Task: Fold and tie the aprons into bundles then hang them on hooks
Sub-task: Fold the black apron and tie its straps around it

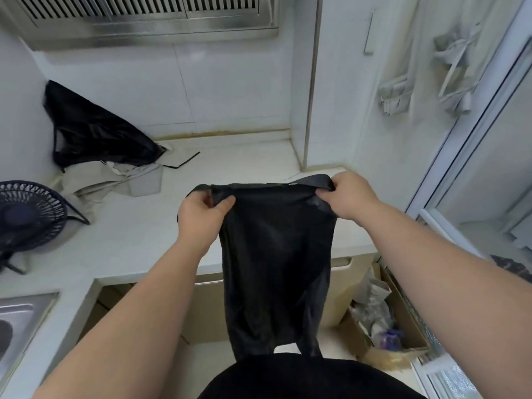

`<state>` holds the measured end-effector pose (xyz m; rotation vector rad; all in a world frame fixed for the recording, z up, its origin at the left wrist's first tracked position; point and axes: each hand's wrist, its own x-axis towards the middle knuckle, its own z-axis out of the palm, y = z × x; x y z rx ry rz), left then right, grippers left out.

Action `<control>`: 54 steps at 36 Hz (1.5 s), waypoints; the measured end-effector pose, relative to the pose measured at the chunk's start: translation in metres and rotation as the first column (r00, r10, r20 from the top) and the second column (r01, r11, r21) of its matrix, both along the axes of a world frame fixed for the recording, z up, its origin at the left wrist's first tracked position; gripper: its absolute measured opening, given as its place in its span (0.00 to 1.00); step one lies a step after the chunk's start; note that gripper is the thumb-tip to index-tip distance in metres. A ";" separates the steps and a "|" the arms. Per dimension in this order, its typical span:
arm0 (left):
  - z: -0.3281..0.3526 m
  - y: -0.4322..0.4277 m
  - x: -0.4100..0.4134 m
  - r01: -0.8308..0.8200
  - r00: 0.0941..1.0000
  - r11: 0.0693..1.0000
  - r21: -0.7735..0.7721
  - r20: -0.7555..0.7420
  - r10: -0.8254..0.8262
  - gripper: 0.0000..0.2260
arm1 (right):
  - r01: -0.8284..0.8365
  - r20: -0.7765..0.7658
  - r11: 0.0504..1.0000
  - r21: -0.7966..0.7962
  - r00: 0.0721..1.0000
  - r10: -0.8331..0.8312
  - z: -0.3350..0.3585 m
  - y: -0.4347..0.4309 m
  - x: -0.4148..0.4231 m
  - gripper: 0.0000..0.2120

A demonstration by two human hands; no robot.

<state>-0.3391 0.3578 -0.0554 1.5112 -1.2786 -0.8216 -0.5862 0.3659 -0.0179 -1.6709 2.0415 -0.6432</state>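
Black apron [276, 254] hangs btwn hands: left hand [201, 214] & right hand [349, 197] pinch top corners.

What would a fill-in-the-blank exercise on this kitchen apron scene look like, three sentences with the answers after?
1. The apron that the left hand and the right hand grip by its top edge is ____ in colour.
2. The small dark fan stands on the counter on the person's ____ side.
3. The pale bundles hang on the wall on the person's ____ side.

Missing words: black; left; right.
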 end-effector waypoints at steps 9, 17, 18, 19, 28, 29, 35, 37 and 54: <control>0.052 0.012 0.012 -0.336 0.853 0.706 -0.624 0.117 0.509 0.15 | -0.016 0.116 0.895 -0.446 0.990 0.076 0.038 -0.011 0.032 0.10; 0.011 0.019 0.045 -0.233 0.779 0.933 -0.274 0.522 0.348 0.13 | -0.168 -0.069 0.970 -0.174 0.985 0.158 0.002 -0.014 0.050 0.06; 0.015 0.019 0.047 -0.263 0.798 0.904 -0.337 0.450 0.400 0.13 | -0.150 -0.037 0.965 -0.216 0.989 0.145 0.005 -0.016 0.054 0.07; 0.018 0.018 0.048 -0.275 0.804 0.897 -0.345 0.429 0.411 0.13 | -0.157 -0.035 0.966 -0.207 0.988 0.153 0.009 -0.018 0.058 0.09; 0.022 0.015 0.055 -0.235 0.767 0.972 0.005 0.615 0.182 0.13 | -0.191 0.009 0.980 -0.049 0.982 0.191 0.020 -0.029 0.066 0.07; 0.027 0.013 0.053 -0.232 0.755 0.973 0.001 0.631 0.179 0.13 | -0.175 0.082 0.983 -0.051 0.980 0.179 0.024 -0.030 0.067 0.07; 0.064 0.002 0.038 -0.176 0.831 0.984 -0.008 0.535 0.153 0.10 | -0.092 0.632 0.996 -0.019 0.771 0.084 0.047 -0.037 0.073 0.13; 0.078 -0.001 0.028 -0.150 0.937 0.989 -0.008 0.317 0.145 0.07 | -0.060 0.724 0.998 -0.031 0.686 0.064 0.056 -0.041 0.072 0.14; 0.126 -0.065 0.023 -0.045 0.972 0.992 -0.114 -0.235 0.017 0.10 | -0.195 0.636 0.896 -0.398 0.646 0.423 0.087 -0.109 0.089 0.19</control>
